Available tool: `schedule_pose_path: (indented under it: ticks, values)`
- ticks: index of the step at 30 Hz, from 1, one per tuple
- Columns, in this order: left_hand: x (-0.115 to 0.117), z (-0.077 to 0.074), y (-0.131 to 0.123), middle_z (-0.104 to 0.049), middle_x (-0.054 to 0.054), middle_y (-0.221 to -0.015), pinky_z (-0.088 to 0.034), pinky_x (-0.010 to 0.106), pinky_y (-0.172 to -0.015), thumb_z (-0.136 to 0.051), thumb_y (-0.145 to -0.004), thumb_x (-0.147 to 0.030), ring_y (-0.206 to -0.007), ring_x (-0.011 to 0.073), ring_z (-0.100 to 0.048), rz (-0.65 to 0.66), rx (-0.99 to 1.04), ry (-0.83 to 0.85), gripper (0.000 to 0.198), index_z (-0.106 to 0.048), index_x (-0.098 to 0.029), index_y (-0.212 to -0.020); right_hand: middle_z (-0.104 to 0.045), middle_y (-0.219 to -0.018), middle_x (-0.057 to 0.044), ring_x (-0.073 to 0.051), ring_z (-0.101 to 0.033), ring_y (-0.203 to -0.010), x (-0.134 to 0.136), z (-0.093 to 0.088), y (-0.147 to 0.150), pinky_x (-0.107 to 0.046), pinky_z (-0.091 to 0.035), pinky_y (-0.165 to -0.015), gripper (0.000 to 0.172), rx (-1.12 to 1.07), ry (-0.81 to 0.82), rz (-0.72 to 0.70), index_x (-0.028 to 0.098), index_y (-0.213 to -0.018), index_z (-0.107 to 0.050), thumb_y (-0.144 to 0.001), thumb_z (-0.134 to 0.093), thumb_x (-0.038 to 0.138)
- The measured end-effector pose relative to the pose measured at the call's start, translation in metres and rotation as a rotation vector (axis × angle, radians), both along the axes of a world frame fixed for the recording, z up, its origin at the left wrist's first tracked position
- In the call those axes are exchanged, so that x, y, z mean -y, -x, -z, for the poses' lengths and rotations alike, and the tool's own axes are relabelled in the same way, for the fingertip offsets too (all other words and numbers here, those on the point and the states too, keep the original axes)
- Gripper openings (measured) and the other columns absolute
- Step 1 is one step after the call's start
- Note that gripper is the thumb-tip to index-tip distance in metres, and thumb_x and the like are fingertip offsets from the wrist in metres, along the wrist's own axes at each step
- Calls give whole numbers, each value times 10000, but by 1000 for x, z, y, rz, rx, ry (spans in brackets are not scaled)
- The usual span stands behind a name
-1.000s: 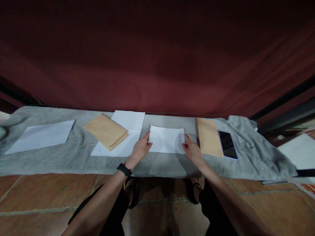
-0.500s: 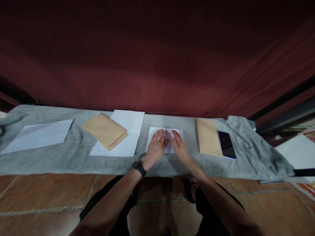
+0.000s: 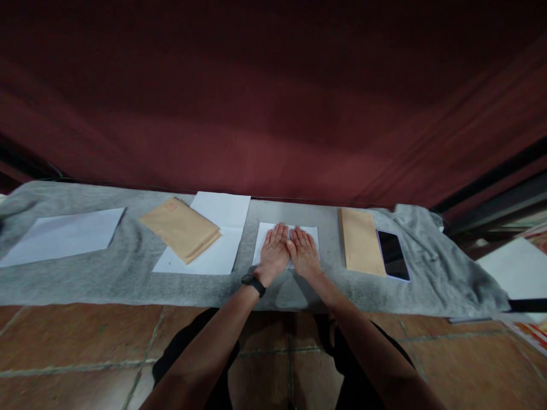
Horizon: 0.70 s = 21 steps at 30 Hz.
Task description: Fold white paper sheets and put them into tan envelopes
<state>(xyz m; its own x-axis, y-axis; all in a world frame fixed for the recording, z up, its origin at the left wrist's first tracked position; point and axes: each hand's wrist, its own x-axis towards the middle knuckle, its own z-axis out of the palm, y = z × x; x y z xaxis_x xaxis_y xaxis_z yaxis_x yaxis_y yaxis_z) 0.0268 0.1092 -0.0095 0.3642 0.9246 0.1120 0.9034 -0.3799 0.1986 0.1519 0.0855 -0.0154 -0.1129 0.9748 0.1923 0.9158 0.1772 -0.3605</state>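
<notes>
A small white sheet of paper [image 3: 261,242], apparently folded, lies on the grey cloth in front of me. My left hand [image 3: 276,250] rests flat on its middle, fingers stretched out and pointing away from me. Right beside it, my right hand [image 3: 305,250] is also laid flat on the paper's right half, palm down. The two hands touch or nearly touch at the thumbs and cover much of the sheet. Neither hand grips anything.
To the left, several brown envelopes [image 3: 182,228] lie on a creased white sheet [image 3: 222,245]. Farther left is a stack of white paper [image 3: 68,236]. On the right are brown envelopes [image 3: 363,242] and a phone [image 3: 393,255]. A dark red curtain [image 3: 273,142] hangs behind the grey cloth [image 3: 128,285].
My right hand has turned from partly on edge to flat, its fingers now spread on the paper close to my left hand. My left hand stays on the paper, its fingers straighter.
</notes>
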Motion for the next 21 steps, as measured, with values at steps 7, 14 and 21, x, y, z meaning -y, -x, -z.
schedule_pose_path:
  ticks: [7, 14, 21]
  values:
    - [-3, 0, 18, -287, 191, -1650, -158, 447, -1281, -306, -1020, -282, -1557, 259, -216, -89, 20, -24, 605, -318, -14, -1562, -308, -1622, -240, -350, -318, -1516, 0, 6, -11, -565, -267, -1230, 649, 66, -60, 105, 34, -1547, -383, -1061, -366, 465]
    - [0, -1, 36, -318, 174, -1639, -198, 458, -1269, -322, -1021, -338, -1551, 266, -233, -167, 48, -48, 623, -317, -59, -1578, -351, -1596, -272, -377, -344, -1498, 3, 12, -27, -604, -292, -1205, 687, 28, -148, 149, 7, -1540, -379, -1054, -351, 491]
    - [3, -4, 48, -299, 220, -1633, -207, 467, -1268, -304, -1018, -331, -1548, 302, -235, -186, 24, -33, 641, -338, 31, -1546, -375, -1579, -289, -373, -364, -1485, 7, 16, -39, -574, -319, -1194, 715, 72, -177, 184, -30, -1522, -384, -1052, -325, 506]
